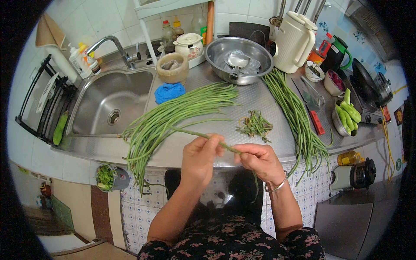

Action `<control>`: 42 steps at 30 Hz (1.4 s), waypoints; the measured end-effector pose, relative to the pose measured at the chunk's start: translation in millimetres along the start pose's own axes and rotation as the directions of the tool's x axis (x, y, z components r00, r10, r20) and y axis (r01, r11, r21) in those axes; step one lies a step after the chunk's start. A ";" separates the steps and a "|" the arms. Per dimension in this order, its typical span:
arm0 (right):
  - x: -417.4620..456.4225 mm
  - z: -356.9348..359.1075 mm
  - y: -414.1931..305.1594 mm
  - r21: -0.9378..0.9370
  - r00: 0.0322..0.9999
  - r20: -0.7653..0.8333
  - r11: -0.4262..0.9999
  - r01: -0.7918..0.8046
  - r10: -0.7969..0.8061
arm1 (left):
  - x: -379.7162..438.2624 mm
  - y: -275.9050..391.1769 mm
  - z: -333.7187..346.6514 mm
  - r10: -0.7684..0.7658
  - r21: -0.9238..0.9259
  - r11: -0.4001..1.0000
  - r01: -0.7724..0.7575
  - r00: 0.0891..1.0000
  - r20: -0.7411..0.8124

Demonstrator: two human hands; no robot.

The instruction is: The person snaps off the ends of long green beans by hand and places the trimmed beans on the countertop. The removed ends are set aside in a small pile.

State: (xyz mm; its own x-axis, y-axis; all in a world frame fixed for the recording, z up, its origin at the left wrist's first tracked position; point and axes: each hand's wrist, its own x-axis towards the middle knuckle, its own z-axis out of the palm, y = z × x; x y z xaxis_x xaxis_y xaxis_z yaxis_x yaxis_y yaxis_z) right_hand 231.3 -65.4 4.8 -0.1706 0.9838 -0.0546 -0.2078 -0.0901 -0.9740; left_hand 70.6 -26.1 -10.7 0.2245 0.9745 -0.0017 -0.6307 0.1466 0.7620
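My left hand (202, 156) and my right hand (260, 161) both grip one long green bean (188, 131), stretched between them above the counter's front edge. Its far end trails left, and a thin tail hangs below my right hand. To the left lies a large bunch of long beans (169, 113), some drooping over the edge. A second bunch (289, 110) lies on the right, also hanging over the front. Between the bunches sits a small pile of short bean ends (256, 126), behind my right hand.
A steel basin (214, 61) with a ladle stands at the back, beside a cream jug (291, 45). On the left is a sink (94, 97); near it lie a blue cloth (169, 93) and a stone mortar (172, 74). A red-handled knife (316, 122) and a bowl of green vegetables (339, 122) occupy the right.
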 end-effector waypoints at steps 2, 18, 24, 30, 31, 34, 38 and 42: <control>0.6 1.7 -2.7 -0.023 1.000 -0.021 1.000 -0.006 0.005 | -0.9 -0.1 2.4 0.007 -0.032 0.999 -0.007 1.000 0.008; 4.1 10.3 -6.5 -0.050 0.997 -0.076 0.999 -0.003 0.000 | -0.1 -5.9 6.6 -0.007 0.002 1.000 0.007 0.999 -0.039; 6.5 5.6 0.9 -0.057 0.998 -0.068 0.998 -0.022 0.018 | -1.0 -5.5 8.1 -0.011 0.002 1.000 0.011 1.000 -0.020; 6.0 8.8 -5.2 0.029 0.998 -0.070 1.000 -0.006 0.008 | -0.9 -2.1 6.4 0.011 0.020 1.000 -0.011 1.000 -0.003; 6.2 8.7 -4.2 0.025 0.997 -0.073 1.000 0.004 -0.002 | -1.2 -2.5 7.0 0.006 0.024 1.000 -0.006 1.000 -0.007; 8.9 7.2 1.4 -0.033 0.995 -0.086 0.999 0.043 -0.046 | -2.9 -4.1 10.1 -0.008 0.032 0.999 0.008 1.000 -0.015; 9.8 9.4 3.0 -0.111 0.991 -0.101 0.991 0.072 -0.084 | -3.7 -4.6 9.9 0.003 0.043 0.999 -0.002 1.000 -0.015; 5.1 7.4 -2.4 -0.024 0.998 -0.054 1.000 0.009 -0.010 | -2.4 -0.2 8.6 -0.011 0.034 0.999 0.013 0.999 -0.046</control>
State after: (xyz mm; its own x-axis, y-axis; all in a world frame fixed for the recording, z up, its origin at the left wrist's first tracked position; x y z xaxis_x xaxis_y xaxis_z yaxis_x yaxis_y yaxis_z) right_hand 223.8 -61.2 8.5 -0.1159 0.9916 -0.0566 -0.1861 -0.0777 -0.9794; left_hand 76.6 -30.0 -5.3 0.1968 0.9796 -0.0399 -0.6024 0.1530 0.7834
